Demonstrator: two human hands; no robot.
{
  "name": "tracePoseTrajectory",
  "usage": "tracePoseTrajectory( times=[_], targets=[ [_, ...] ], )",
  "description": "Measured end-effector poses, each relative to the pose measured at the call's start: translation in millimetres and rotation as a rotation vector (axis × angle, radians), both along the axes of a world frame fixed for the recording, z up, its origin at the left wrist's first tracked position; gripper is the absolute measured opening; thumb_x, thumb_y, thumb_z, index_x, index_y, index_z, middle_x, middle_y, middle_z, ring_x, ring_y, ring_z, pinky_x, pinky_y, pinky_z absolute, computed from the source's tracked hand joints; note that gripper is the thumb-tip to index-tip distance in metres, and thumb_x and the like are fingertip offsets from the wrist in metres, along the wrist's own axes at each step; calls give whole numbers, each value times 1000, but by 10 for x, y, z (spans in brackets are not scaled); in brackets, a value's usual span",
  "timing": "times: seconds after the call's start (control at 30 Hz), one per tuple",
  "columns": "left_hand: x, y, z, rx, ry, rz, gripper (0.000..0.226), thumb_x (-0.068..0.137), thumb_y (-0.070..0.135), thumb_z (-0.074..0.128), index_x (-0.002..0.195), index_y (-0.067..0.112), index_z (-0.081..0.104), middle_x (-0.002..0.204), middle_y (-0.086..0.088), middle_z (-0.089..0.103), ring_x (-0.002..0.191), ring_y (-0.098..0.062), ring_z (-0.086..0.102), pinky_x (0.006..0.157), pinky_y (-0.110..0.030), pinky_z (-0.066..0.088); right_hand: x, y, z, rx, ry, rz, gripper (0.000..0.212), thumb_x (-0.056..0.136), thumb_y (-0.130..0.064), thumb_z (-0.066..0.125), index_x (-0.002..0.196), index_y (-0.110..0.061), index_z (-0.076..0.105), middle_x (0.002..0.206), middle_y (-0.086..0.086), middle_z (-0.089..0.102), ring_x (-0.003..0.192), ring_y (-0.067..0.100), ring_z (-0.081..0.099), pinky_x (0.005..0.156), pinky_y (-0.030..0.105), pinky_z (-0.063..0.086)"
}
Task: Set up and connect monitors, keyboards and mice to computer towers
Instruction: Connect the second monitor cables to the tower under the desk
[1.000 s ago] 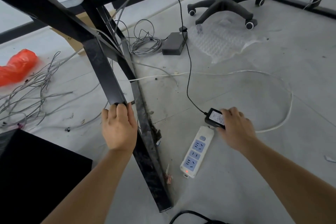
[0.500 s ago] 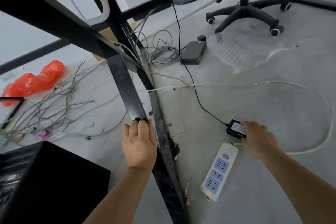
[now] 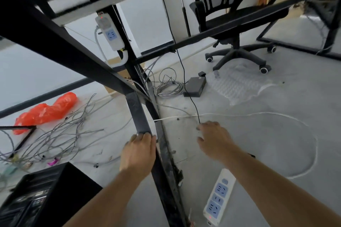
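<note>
A: Where is our power strip (image 3: 219,197)?

B: It lies on the floor (image 3: 267,143), near the dirty foot bar (image 3: 164,180) of the desk. It is closer to our body than our right hand (image 3: 215,140) is, down beside that arm.

A: Which way does it point?

B: Its long side runs from us up toward that hand. The sockets face up, and all three look free to us.

A: What is the right hand doing?

B: Its fingers bend down round the end of the black cable (image 3: 184,72). We cannot see a plug; the hand hides that spot.

A: And our left hand (image 3: 137,153)?

B: It grips the black desk leg (image 3: 137,114), fingers wrapped over it. The foot bar lies between it and the strip.

A: So which hand goes?

B: The right one, we think. It is nearer, and it would need to pull back toward us to reach the sockets.
</note>
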State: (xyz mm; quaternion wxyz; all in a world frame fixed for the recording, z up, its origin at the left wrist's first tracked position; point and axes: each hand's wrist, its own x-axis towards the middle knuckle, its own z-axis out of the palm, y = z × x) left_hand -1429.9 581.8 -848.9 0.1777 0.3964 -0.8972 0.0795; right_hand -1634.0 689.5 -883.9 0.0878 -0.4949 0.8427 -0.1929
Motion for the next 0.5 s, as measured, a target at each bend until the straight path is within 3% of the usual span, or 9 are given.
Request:
tracePoseTrajectory(
  times=[0.13, 0.27, 0.5],
  targets=[
    [-80, -111, 589, -137, 89, -82, 33, 101, 31, 43, 73, 16, 51, 70, -6, 61, 72, -31, 57, 60, -38, 48, -4, -58, 655, -132, 37, -2, 39, 100, -31, 46, 137, -22, 52, 135, 3, 53, 126, 22, 46, 102, 39, 45],
    [-180, -145, 1078, -221, 163, -130, 30, 101, 30, 46, 78, 14, 56, 77, -6, 61, 77, -30, 56, 67, -39, 48, -63, -59, 1102, -234, 24, -35, 38, 100, -32, 49, 136, -23, 54, 132, 3, 58, 123, 21, 50, 98, 37, 47],
    [-174, -84, 1357, -144, 331, -50, 36, 104, 33, 35, 75, 17, 49, 79, -4, 60, 79, -26, 54, 66, -34, 39, -106, 0, 1455, -348, -2, -72, 36, 96, -30, 55, 131, -22, 58, 128, 2, 59, 111, 20, 58, 89, 32, 48]
  ],
)
